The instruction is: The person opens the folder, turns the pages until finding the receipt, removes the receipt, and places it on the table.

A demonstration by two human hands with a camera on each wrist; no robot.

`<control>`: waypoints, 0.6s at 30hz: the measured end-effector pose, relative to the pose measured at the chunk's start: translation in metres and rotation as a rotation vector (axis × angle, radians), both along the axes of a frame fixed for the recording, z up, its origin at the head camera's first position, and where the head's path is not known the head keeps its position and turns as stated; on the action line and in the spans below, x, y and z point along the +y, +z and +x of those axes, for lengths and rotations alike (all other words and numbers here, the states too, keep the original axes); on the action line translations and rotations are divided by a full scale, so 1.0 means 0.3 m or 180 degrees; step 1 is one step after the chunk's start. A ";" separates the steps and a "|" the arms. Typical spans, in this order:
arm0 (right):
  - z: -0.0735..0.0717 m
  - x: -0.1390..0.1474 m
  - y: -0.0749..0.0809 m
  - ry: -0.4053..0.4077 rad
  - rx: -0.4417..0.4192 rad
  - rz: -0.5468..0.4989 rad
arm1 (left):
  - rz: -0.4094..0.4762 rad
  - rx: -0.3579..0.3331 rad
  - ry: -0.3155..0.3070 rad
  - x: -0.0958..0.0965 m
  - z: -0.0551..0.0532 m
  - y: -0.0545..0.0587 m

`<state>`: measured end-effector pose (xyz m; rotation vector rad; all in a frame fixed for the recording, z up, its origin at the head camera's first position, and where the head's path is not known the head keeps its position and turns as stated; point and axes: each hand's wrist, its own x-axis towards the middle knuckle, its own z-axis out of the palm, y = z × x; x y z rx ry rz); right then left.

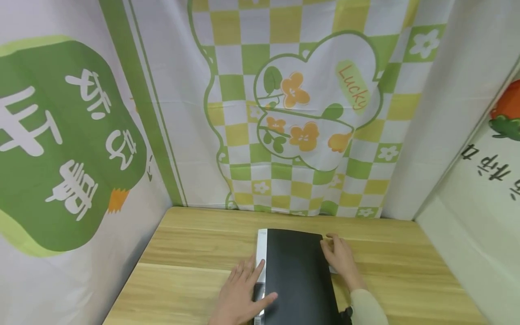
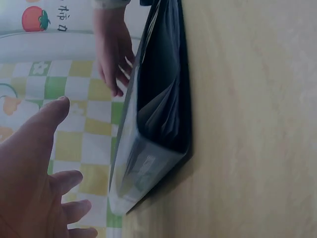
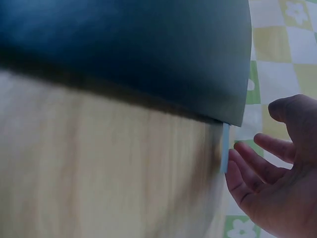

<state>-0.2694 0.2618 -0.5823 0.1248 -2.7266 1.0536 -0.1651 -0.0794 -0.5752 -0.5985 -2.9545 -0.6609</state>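
A black folder [image 1: 298,275] with a white spine [image 1: 261,248] lies on the wooden table. My left hand [image 1: 239,293] has its fingers spread at the spine, the thumb reaching over the cover. At the far right corner of the folder is my right hand [image 1: 341,259], its fingers loosely bent. In the left wrist view the folder's open end [image 2: 163,94] shows dark sheets or pockets inside. A thin pale strip [image 3: 225,148] sticks out from under the cover near my right fingertips; whether they touch it I cannot tell.
The wooden tabletop [image 1: 183,289] extends on both sides of the folder. A checked green and yellow cloth [image 1: 252,189] hangs behind it. Printed white cloths flank the table, one with a green patch [image 1: 73,149] on the left.
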 end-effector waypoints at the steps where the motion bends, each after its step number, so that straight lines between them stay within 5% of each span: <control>1: -0.009 -0.002 -0.004 0.0014 -0.0027 -0.0050 | 0.0006 -0.0037 -0.0015 0.006 0.002 -0.004; 8: -0.057 -0.003 -0.026 0.0090 -0.0252 -0.0451 | -0.0053 -0.0203 -0.0076 0.024 0.013 -0.010; 18: -0.087 -0.025 0.000 0.0082 -0.0638 -0.0615 | -0.0018 -0.0177 -0.0101 0.019 0.019 -0.028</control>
